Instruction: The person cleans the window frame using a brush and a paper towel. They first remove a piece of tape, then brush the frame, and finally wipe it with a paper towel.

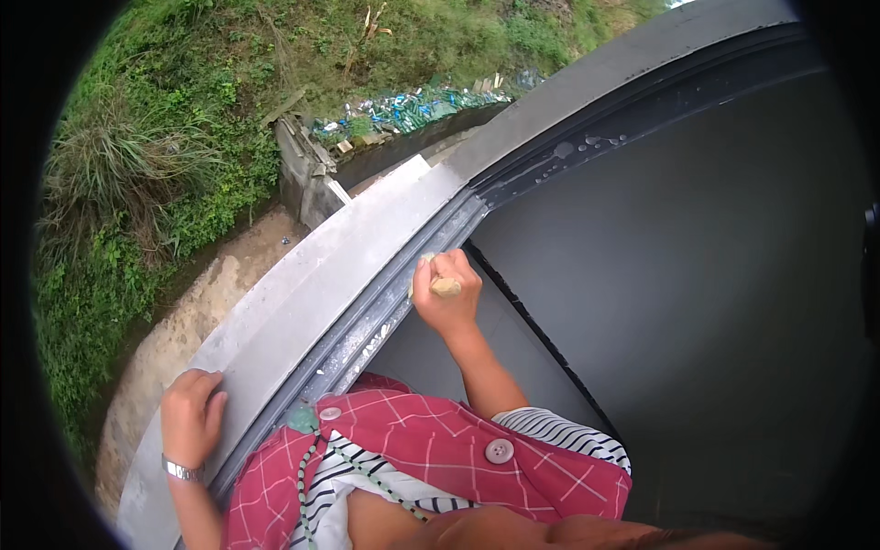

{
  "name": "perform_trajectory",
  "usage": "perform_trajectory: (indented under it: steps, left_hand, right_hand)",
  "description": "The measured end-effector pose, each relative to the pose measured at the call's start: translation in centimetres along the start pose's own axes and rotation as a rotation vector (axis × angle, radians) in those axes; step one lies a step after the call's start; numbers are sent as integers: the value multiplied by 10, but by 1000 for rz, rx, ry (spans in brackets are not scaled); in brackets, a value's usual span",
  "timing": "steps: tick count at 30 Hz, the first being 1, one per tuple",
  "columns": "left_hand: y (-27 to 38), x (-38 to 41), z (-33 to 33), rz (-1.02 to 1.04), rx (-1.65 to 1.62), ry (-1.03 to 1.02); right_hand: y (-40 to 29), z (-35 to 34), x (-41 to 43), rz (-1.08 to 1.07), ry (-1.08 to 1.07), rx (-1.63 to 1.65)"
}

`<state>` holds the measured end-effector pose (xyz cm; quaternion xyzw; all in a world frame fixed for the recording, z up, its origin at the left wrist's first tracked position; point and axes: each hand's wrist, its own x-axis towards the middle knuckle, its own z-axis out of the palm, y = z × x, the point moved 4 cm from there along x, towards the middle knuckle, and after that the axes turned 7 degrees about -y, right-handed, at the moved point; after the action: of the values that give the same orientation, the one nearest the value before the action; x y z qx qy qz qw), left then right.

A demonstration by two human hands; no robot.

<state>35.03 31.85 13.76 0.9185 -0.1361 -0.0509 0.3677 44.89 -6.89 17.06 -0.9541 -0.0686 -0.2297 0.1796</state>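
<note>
My right hand (450,292) is closed around a folded yellowish cloth (445,286) and presses it onto the grey metal window track (392,313). White flecks and splashes lie in the track just below that hand. On the pale outer ledge (330,265), at the lower left, rests my left hand (192,416), its fingers bent and nothing seen in it; its palm side is hidden. A metal watch band (183,470) is around the left wrist. A green pendant (302,418) on a beaded necklace hangs over the lower part of the track.
A dark frame section (584,141) with pale splashes runs to the upper right beside a large grey pane or panel (660,261). Outside lie a concrete wall (302,172), a heap of green and blue litter (412,110), bare ground (179,330) and a weedy slope (227,89).
</note>
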Motion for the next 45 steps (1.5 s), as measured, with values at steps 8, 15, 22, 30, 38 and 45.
perform_trajectory:
  steps: [8, 15, 22, 30, 38, 45]
  left_hand:
    - [1, 9, -3, 8, 22, -19]
    - [-18, 15, 15, 18, -14, -2]
    - [-12, 21, 10, 18, -27, -19]
    - [-17, 29, 12, -2, 7, 1]
    - [-16, 39, 16, 19, 14, -6]
    - [-22, 41, 12, 10, 39, -25]
  right_hand:
    - [31, -23, 40, 142, 206, 27]
    - [36, 25, 15, 81, 237, -154]
    - [-85, 4, -55, -239, 29, 354]
    - [27, -7, 38, -31, 271, 165]
    - [75, 43, 45, -70, 230, -146]
    - [-68, 29, -34, -238, 2, 411]
